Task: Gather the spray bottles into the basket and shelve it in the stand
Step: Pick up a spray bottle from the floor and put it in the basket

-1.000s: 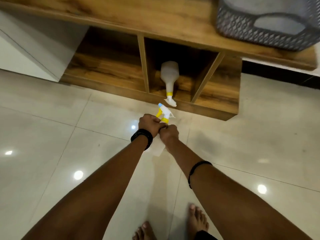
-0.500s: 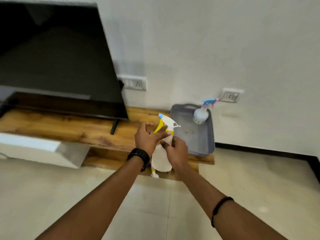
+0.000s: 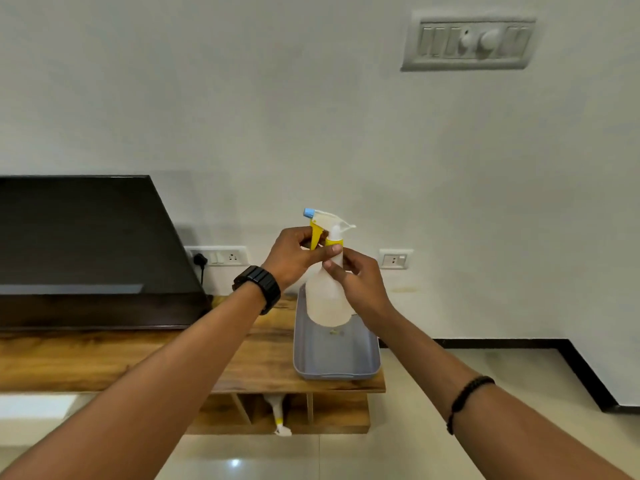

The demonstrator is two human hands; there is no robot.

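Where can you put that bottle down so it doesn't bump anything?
The gray basket looks bare across its near floor. The wooden stand top is free between TV and basket. The middle cubby is crowded: another bottle lies there.

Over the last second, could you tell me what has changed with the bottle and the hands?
Both hands, left hand and right hand, have raised the yellow-trigger spray bottle from near the floor to above the grey basket. Unchanged: both hands grip its neck, the basket sits on the stand, and another bottle lies in the cubby below.
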